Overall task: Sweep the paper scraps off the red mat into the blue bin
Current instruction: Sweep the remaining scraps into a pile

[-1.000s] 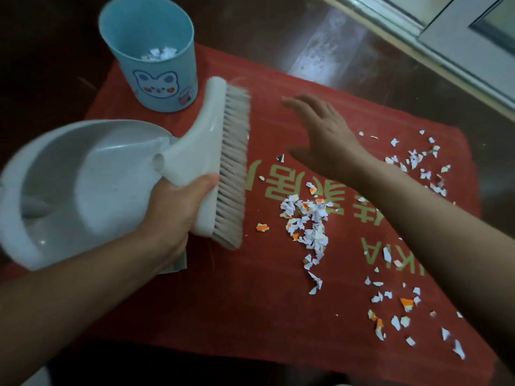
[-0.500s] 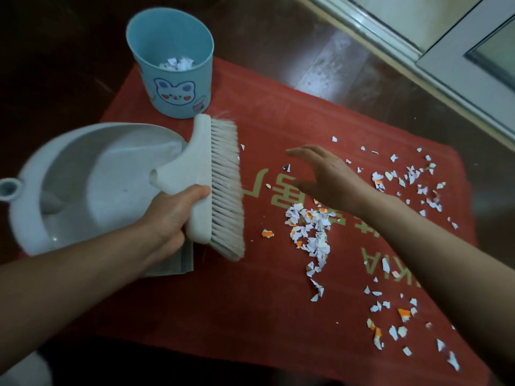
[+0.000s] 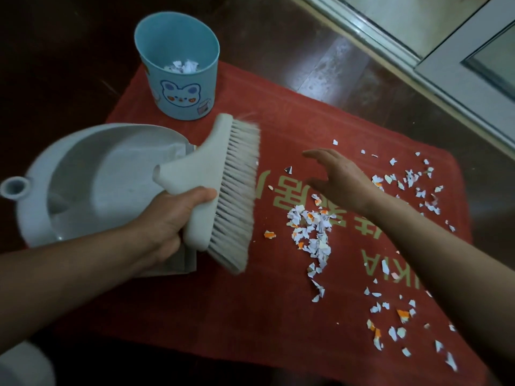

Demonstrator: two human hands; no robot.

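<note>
Some scraps (image 3: 182,66) lie in the bin (image 3: 181,91) at the mat's (image 3: 250,316) far left corner; a pile (image 3: 317,240) sits mid-mat, more toward the right edge. The left hand (image 3: 170,221) clenches the brush (image 3: 211,174) over the dustpan (image 3: 92,176); the right hand (image 3: 342,179) hovers beside the pile, fingers loose, holding nothing.

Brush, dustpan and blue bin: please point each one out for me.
brush (image 3: 206,168), head view, on its plastic back.
dustpan (image 3: 111,176), head view, on its inner floor.
blue bin (image 3: 181,93), head view, on its front wall.
</note>
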